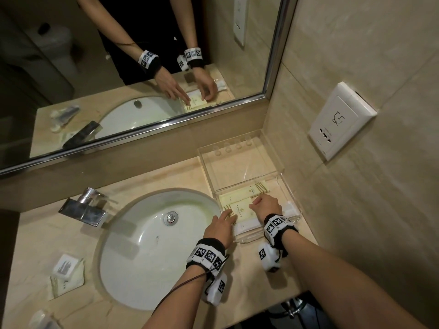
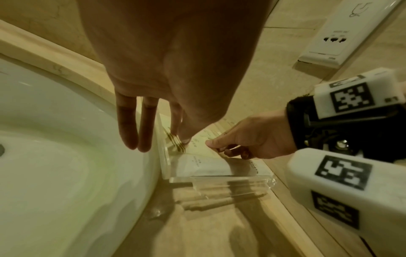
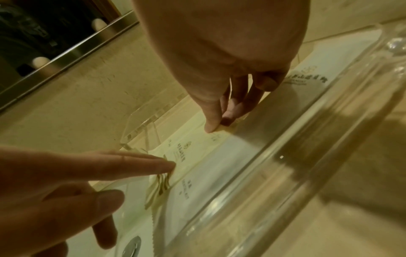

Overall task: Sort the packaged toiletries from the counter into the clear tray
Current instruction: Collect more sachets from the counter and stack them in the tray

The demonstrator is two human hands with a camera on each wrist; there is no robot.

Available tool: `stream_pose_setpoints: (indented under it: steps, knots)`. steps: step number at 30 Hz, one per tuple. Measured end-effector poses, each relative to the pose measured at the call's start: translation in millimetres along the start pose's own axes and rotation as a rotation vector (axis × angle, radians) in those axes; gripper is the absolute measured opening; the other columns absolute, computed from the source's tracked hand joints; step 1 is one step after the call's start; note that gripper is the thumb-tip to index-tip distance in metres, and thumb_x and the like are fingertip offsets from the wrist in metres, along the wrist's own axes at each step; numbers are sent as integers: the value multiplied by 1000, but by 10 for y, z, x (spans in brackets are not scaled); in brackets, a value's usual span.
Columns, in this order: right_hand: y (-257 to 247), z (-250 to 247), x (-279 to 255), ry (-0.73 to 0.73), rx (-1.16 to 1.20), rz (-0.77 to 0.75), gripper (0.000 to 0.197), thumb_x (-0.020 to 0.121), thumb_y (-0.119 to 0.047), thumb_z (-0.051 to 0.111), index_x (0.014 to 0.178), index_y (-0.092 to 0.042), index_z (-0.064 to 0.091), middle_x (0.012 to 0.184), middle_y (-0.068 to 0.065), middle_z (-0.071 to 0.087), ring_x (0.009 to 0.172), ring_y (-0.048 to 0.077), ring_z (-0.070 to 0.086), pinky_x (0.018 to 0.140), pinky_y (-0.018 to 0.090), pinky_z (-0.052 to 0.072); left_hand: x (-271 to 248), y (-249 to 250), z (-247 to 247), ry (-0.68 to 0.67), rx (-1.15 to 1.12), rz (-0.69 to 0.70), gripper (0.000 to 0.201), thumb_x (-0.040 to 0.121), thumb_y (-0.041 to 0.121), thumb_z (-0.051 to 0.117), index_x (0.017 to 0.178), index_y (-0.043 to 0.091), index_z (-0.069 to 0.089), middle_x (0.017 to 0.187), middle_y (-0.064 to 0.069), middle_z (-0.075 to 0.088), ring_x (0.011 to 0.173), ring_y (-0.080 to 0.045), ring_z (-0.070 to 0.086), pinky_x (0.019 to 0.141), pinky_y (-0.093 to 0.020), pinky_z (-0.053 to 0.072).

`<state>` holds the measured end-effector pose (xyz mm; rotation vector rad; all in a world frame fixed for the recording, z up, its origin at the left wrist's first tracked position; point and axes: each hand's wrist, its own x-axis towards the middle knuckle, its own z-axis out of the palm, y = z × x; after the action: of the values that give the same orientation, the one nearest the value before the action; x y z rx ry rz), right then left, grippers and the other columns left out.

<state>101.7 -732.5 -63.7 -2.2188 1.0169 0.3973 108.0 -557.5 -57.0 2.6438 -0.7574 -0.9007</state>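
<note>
The clear tray (image 1: 294, 198) stands on the counter right of the sink, against the wall. Inside it lie cream packets with gold stripes: a square one (image 1: 240, 210) on top, a long one (image 1: 253, 189) behind it, and a white packet (image 1: 247, 227) underneath. My right hand (image 1: 257, 205) is inside the tray, thumb and curled fingers (image 3: 211, 127) pinching the square packet's (image 3: 189, 153) right edge. My left hand (image 1: 228, 218) reaches over the tray's left wall, and its straight fingers (image 3: 153, 165) touch the striped left end of that packet (image 2: 197, 147).
Three wrapped items lie on the counter left of the sink: a white one (image 1: 66, 265), a cream sachet (image 1: 65, 284) and one at the bottom edge (image 1: 42, 319). The sink basin (image 1: 147, 245) and chrome faucet (image 1: 85, 210) are left of the tray. A wall socket (image 1: 339, 119) sits above it.
</note>
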Motion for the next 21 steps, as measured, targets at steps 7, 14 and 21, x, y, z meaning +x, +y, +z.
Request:
stream_pose_setpoints:
  steps: [7, 14, 21]
  knots:
    - [79, -177, -27, -1, 270, -76, 19, 80, -29, 73, 84, -17, 59, 87, 3, 69, 85, 24, 67, 82, 41, 57, -89, -115, -186, 150, -303, 3, 28, 96, 17, 48, 120, 20, 61, 129, 0, 58, 114, -21, 56, 100, -35, 46]
    - [-85, -229, -319, -107, 365, -291, 20, 84, -26, 72, 97, -12, 65, 87, -2, 66, 80, 11, 61, 67, 20, 45, -488, -385, -437, 308, -573, -148, 17, 94, 16, 50, 98, 19, 67, 92, 0, 70, 75, -13, 61, 73, -25, 49]
    - [-717, 276, -683, -324, 333, -554, 14, 83, -24, 73, 92, -14, 68, 82, -2, 68, 77, 17, 65, 75, 28, 51, -1211, -799, -420, 486, -649, -380, 16, 90, 16, 53, 91, 19, 69, 81, 4, 70, 78, -15, 68, 82, -35, 56]
